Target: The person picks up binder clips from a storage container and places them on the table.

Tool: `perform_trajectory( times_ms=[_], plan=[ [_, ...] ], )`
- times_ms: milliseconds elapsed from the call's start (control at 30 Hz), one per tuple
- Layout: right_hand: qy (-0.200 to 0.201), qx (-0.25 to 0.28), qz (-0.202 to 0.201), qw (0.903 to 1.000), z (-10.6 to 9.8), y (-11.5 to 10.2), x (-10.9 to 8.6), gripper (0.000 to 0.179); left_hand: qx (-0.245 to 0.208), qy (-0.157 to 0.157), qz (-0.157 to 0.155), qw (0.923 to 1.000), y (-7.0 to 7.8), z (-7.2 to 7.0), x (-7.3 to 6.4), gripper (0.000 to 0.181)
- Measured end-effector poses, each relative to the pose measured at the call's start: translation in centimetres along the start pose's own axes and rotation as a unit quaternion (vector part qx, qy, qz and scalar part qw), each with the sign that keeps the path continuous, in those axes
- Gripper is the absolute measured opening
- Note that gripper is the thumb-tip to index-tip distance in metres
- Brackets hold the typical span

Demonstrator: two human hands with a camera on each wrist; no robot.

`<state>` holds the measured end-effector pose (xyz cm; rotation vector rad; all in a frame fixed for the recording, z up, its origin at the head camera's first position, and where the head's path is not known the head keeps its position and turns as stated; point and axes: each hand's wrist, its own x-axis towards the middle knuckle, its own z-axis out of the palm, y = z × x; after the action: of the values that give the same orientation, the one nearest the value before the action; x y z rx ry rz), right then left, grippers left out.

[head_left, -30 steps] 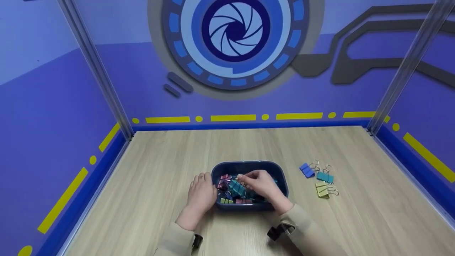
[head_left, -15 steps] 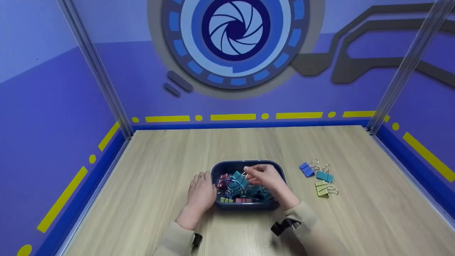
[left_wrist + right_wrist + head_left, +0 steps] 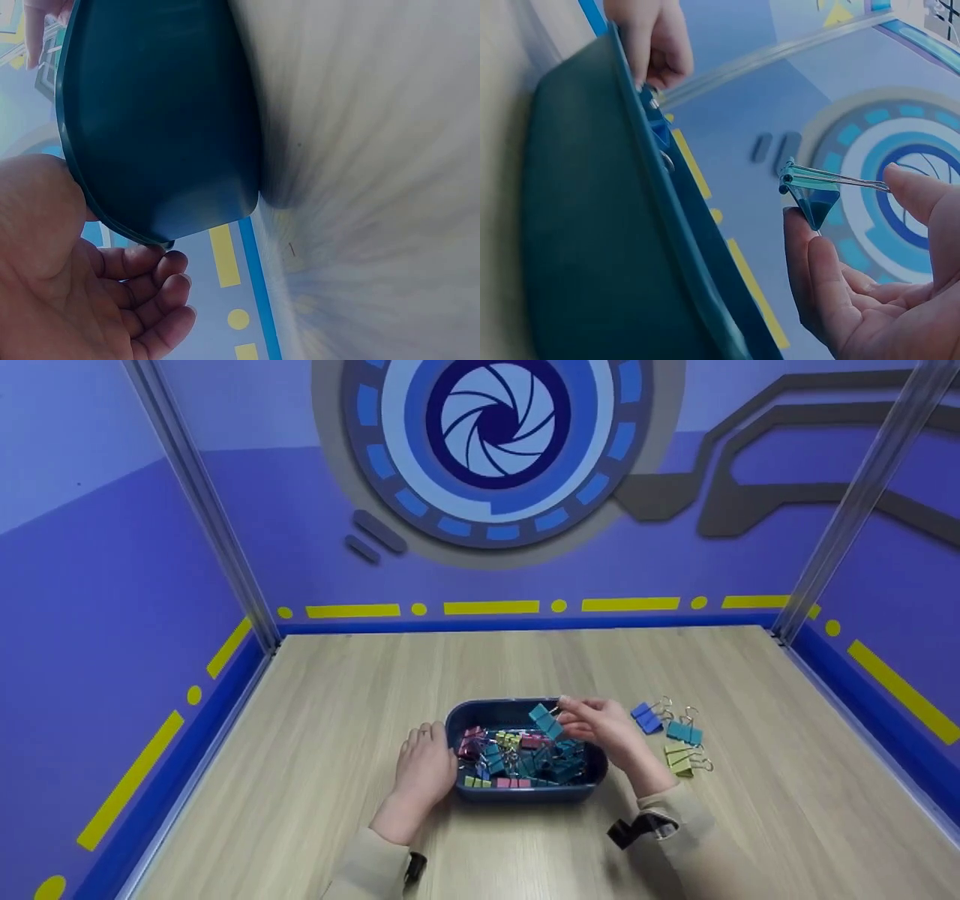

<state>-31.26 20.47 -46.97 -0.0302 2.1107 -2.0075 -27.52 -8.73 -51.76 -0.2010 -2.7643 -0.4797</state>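
A dark blue plastic bin [image 3: 480,705] holds several binder clips in teal, pink, yellow-green and blue. My left hand [image 3: 424,765] grips its left rim; in the left wrist view that hand [image 3: 97,277] has its thumb side over the rim and curled fingers at the corner. Above the bin's right part, my right hand [image 3: 604,727] pinches a teal binder clip [image 3: 546,721] by its wire handles. The right wrist view shows this binder clip [image 3: 814,193] between thumb and fingers, its handles lying together under the thumb tip.
Right of the bin, a blue binder clip [image 3: 647,718], a teal binder clip [image 3: 685,732] and a yellow-green binder clip [image 3: 679,761] lie on the wooden table [image 3: 337,690]. Printed panels [image 3: 487,577] enclose the table's back and sides.
My right hand has lifted the teal binder clip out of the pile and carried it up and to the right. The left hand has stayed at the bin's rim.
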Motion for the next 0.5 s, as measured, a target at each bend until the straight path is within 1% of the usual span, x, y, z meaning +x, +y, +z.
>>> perform_trajectory(
  times_ms=[200,333,500],
  plan=[
    [0.022,0.012,0.001,0.9997,-3.1,-0.2,-0.6,0.063,0.002,0.006,0.001,1.0000,0.0,0.1,0.0,0.030],
    [0.036,0.007,-0.003,0.9993,-5.7,-0.1,-1.1,0.064,0.002,0.003,-0.002,1.0000,0.0,0.1,0.0,0.031],
    [0.068,-0.001,-0.010,0.9976,-9.1,0.1,-1.9,0.063,-0.001,-0.001,-0.003,1.0000,0.0,0.0,0.0,0.031]
  ],
)
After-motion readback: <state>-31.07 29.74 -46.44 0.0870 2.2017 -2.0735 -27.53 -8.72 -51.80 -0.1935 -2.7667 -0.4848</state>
